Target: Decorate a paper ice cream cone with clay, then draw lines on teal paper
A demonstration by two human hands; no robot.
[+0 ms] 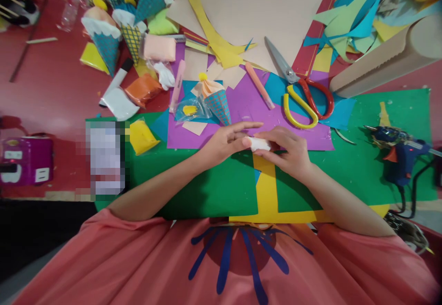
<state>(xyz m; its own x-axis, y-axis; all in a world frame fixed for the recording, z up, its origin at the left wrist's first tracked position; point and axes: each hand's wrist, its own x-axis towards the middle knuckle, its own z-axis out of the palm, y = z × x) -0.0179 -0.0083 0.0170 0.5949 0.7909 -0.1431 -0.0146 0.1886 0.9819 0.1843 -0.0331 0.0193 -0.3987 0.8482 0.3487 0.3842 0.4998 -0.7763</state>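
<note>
Between my hands is a small lump of white modelling clay (259, 144), held just above the near edge of the purple sheet. My right hand (288, 151) pinches its right side with thumb and fingers. The thumb of my left hand (229, 141) presses on its left end, while the left index finger stretches out behind it. The underside of the lump is hidden. Just beyond my hands lies a paper ice-cream cone (217, 102) with a blue wrap, peach top and yellow ball. Beside it rests a clear bag (193, 109) with a bit of yellow clay.
Scissors (292, 75) lie open on the right, near an orange marker (259, 85). A glue gun (400, 153) stands at far right by a beige roll (383, 56). Several finished cones (103, 38) and clay packets (143, 89) crowd the left. A phone (106, 158) lies by my left forearm.
</note>
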